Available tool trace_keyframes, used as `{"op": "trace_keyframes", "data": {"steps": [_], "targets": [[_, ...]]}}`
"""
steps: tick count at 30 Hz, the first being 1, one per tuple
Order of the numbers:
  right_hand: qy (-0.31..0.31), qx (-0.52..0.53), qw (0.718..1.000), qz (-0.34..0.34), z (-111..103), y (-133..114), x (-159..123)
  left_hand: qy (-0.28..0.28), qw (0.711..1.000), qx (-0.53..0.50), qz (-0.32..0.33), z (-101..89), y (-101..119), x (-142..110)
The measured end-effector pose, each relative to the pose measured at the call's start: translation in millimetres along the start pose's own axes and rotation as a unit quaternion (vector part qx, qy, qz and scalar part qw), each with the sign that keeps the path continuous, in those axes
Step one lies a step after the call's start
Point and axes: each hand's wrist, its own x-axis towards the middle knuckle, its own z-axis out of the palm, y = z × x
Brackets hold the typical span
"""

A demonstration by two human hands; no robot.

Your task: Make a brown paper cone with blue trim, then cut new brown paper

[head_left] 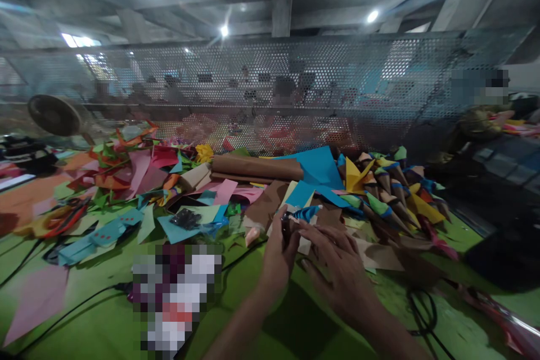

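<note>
Your left hand (279,248) closed on a small blue-striped piece (307,212), right hand (336,253) against it, grip unclear.

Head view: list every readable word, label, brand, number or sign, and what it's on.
None can be read.
Pixelated white and purple item on the table: blocked out, nothing legible.
Light-blue paper strip: small red marks, too small to make out.
Blue-striped piece at the left hand and right hand: small, partly hidden, no lettering readable.
</note>
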Motion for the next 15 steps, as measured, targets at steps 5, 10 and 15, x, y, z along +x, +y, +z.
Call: {"op": "trace_keyframes", "data": {"steps": [5,10,15], "targets": [[-0.013,0.002,1.000,0.016,-0.1,1.6,1.1,-0.015,0.999,0.036,0.005,1.2,-0.3,-1.4],[0.007,0.032,0.999,0.028,-1.2,1.6,1.0,-0.021,0.998,0.048,0.018,1.2,-1.8,-1.8],[0.000,0.041,0.999,0.026,-0.2,2.4,0.0,-0.017,0.998,0.056,0.038,1.8,-1.7,-2.1]]}}
